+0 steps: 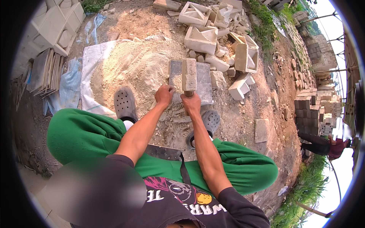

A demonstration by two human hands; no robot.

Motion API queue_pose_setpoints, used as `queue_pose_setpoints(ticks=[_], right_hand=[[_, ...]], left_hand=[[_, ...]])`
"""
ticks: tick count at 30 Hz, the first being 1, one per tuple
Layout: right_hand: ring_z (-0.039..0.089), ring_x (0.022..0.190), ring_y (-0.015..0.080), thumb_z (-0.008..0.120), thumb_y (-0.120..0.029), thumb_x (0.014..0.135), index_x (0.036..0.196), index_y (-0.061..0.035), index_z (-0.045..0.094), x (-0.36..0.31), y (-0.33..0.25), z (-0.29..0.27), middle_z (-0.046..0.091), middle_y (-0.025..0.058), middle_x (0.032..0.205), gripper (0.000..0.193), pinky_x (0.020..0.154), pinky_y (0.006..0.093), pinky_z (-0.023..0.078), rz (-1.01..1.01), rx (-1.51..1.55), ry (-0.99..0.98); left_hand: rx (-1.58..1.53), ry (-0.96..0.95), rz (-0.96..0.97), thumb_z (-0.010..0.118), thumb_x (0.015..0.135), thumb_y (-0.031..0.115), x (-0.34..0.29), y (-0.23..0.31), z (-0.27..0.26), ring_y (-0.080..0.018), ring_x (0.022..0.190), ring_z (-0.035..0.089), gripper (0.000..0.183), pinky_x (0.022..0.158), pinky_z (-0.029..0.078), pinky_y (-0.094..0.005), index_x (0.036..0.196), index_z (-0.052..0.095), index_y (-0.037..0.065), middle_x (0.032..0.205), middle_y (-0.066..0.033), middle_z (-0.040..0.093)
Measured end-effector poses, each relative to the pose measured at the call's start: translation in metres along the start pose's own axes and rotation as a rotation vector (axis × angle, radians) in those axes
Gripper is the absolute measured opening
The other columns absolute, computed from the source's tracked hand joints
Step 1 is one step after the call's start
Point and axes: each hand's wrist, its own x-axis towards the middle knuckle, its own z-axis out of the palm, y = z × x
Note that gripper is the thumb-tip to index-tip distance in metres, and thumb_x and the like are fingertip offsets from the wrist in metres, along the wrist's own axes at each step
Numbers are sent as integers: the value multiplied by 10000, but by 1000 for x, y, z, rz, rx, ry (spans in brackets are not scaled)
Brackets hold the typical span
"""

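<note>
My right hand (191, 102) is wrapped round the short handle of a mallet (189, 74) with a long, pale, dusty block head. The head is over a flat dark grey slab (203, 81) on the ground between my feet. Beside the slab's near left corner, my left hand (164, 95) has its fingers curled together. Whatever they may hold is too small or hidden to name. Pale crumbs lie on the slab to the left of the mallet head. Crushed pale rubble (137, 62) spreads over a white sheet (88, 72) beyond my left hand.
Broken pale cast blocks (201, 40) are heaped beyond the slab to the right. Thin boards (47, 74) and blue plastic (70, 85) lie at the left, near stacked pale blocks (62, 26). Grey block stacks (308, 108) and another person (330, 146) are far right.
</note>
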Motion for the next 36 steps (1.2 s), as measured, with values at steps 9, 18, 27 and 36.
queue_pose_setpoints(ticks=[9, 18, 27, 36], right_hand=[[730, 837, 370, 745, -359, 721, 954, 36, 726, 7, 18, 11, 723, 245, 828, 460, 772, 429, 562, 84, -144, -145], [734, 839, 341, 737, -315, 709, 931, 27, 729, -6, -21, -6, 732, 214, 836, 408, 749, 422, 554, 0, 61, -53], [729, 788, 365, 736, -326, 717, 897, 67, 719, 15, -5, 4, 715, 237, 771, 433, 726, 430, 557, 9, -185, -177], [732, 733, 329, 746, -308, 719, 878, 37, 722, 11, 19, 12, 711, 213, 738, 381, 679, 423, 558, 7, -42, -88]], left_hand=[[10, -4, 53, 728, 866, 249, 0, -2, 5, -307, 990, 666, 153, 835, 530, -439, 1002, 787, 212, 1011, -84, 688], [-57, -53, -75, 727, 869, 277, -2, -1, -1, -304, 981, 675, 164, 826, 525, -429, 1006, 789, 211, 1039, -84, 697], [2, 15, 8, 697, 872, 247, -2, -7, 2, -319, 964, 689, 170, 828, 539, -425, 998, 787, 178, 1051, -106, 716], [-123, 0, 31, 716, 856, 229, 1, -11, 14, -318, 929, 693, 179, 816, 539, -416, 986, 783, 124, 994, -137, 717]])
